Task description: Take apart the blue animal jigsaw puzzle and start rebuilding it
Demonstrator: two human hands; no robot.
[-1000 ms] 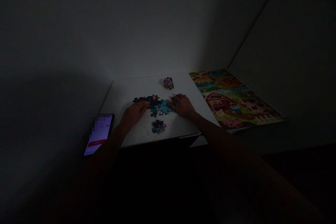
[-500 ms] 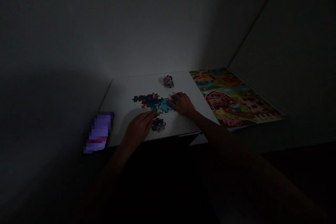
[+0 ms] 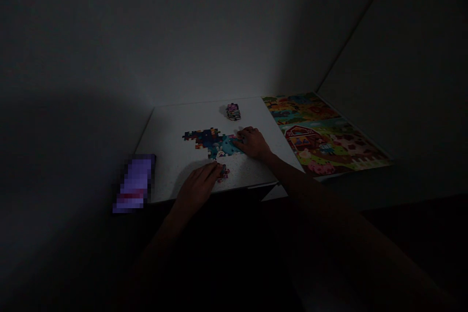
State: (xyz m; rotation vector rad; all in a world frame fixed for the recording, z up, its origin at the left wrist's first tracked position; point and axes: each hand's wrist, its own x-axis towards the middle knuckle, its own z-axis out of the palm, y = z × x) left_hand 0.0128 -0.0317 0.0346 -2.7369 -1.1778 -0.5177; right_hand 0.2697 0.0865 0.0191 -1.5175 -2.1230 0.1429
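Note:
A partly joined jigsaw (image 3: 211,141) in dark blue and teal lies on the white table (image 3: 171,156). My right hand (image 3: 252,142) rests flat on its right edge, fingers spread over the pieces. My left hand (image 3: 199,186) lies near the table's front edge, its fingers covering a small cluster of joined pieces (image 3: 224,172). Only the cluster's right end shows. Whether the fingers grip it or just press on it is too dim to tell.
A small stack of loose pieces (image 3: 233,111) sits at the back of the table. A finished farm-scene puzzle (image 3: 321,136) lies to the right. A lit phone (image 3: 134,183) is at the table's left front corner. Walls close in behind and right.
My left hand has drawn back from the big jigsaw's left part to the front edge and now covers the small cluster. The right hand has stayed put.

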